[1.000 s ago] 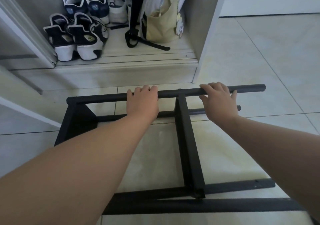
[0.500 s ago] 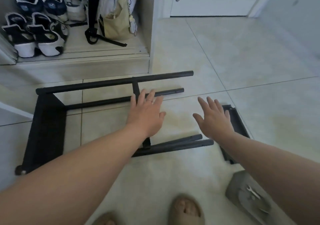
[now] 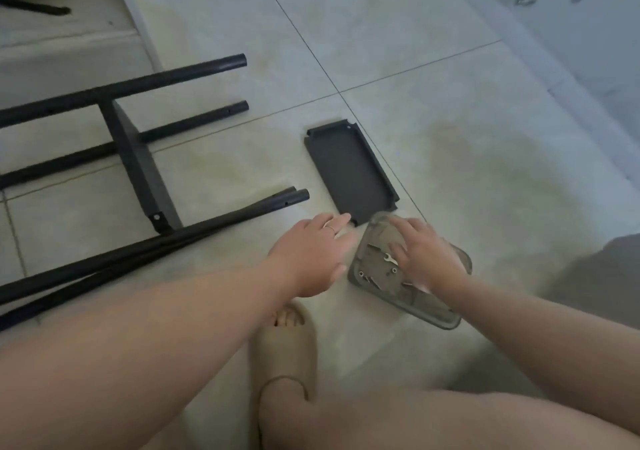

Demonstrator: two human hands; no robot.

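Reaching over the tray [image 3: 429,309], the right hand [image 3: 426,255] spreads its fingers above a wrench [image 3: 388,258] and screws [image 3: 394,270], holding nothing; whether it touches them I cannot tell. The left hand [image 3: 311,255] hovers open and empty, fingertips by the near corner of the panel [image 3: 349,169]. The tray lies on the floor [image 3: 450,85] just beside the slipper [image 3: 284,352].

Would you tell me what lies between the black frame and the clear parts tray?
The head view shows the left hand there, fingers straight, over bare floor tile.
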